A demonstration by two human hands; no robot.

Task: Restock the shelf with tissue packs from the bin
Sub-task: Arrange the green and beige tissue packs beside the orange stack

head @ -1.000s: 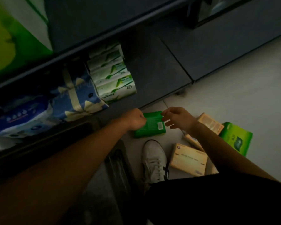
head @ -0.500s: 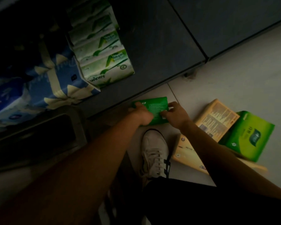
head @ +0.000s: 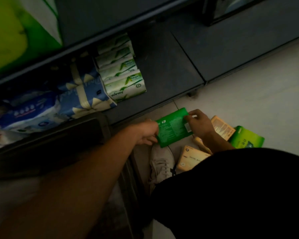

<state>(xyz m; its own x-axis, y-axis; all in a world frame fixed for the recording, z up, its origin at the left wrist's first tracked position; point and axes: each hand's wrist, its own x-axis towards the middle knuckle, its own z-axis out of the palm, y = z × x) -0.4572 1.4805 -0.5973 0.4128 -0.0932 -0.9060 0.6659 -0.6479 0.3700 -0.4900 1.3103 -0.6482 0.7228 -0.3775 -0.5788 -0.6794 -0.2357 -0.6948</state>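
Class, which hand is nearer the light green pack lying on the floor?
Right. The right hand sits just left of the light green pack; the left hand is farther left, beyond the dark green pack both hold.

Glossy plastic green pack [head: 173, 127]; matt dark shelf [head: 162, 69].

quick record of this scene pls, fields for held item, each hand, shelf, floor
held item: green tissue pack, held above the floor just in front of the shelf edge, not yet on the shelf
left hand: grips the pack's left end
right hand: fingers pinch the pack's right end
shelf: bottom shelf holds a row of white-green packs with blue packs to their left
floor: tan packs, light green pack, shoe
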